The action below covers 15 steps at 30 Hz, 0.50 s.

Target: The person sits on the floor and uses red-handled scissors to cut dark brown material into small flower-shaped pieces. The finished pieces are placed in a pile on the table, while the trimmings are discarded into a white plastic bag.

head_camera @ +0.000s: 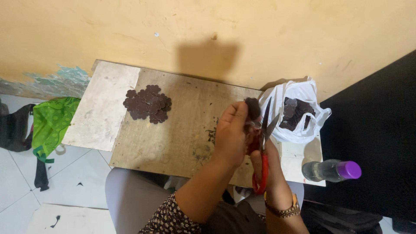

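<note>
My left hand (232, 132) pinches a small dark brown flower-shaped fabric piece (252, 107) above a wooden board (182, 130). My right hand (271, 167), with a wristwatch on the wrist, grips red-handled scissors (262, 143) whose blades stand open right beside the piece. A pile of cut dark brown flower shapes (148, 104) lies on the board to the left.
A white plastic bag (299, 102) with dark fabric pieces sits at the board's right end. A bottle with a purple cap (333, 170) lies lower right. A green cloth (51, 123) and a black bag (15, 128) rest on the tiled floor at left. A yellow wall (216, 26) is behind.
</note>
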{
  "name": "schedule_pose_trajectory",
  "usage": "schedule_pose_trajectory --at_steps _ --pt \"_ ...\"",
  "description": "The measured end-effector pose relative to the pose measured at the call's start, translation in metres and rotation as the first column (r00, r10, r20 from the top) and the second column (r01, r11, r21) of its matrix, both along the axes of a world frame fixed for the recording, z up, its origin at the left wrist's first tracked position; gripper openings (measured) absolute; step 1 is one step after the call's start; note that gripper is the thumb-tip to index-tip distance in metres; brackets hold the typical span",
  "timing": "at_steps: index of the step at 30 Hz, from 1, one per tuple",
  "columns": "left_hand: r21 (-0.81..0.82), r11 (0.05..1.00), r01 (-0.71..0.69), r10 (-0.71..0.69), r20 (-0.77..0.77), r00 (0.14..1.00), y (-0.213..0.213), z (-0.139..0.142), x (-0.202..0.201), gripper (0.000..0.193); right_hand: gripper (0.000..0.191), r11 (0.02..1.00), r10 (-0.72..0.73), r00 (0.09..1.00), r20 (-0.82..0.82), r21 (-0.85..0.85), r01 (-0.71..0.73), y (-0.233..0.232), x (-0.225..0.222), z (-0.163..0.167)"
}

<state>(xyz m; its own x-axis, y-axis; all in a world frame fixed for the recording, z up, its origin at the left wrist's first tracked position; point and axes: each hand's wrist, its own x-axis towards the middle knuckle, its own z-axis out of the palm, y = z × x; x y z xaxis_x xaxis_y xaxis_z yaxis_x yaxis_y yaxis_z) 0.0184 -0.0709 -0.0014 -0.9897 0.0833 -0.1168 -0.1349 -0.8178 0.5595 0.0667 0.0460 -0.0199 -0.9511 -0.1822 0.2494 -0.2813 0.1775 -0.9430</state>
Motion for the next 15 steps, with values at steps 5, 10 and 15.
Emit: schedule_pose_trajectory --at_steps 5,10,15 --pt "0.408 0.882 0.235 -0.281 0.056 0.958 -0.021 -0.015 -0.019 0.026 0.068 0.997 0.05 0.991 -0.124 0.068 -0.042 -0.007 0.006 0.015" --pt "0.663 0.575 0.479 -0.519 -0.157 0.84 -0.034 -0.023 -0.023 0.034 0.069 0.997 0.083 0.99 -0.118 0.023 -0.08 -0.004 0.022 0.033" --pt "0.693 0.498 0.521 -0.572 -0.189 0.798 -0.035 -0.019 -0.024 0.038 0.075 0.995 0.085 0.993 -0.079 0.065 -0.08 0.0 0.025 0.042"
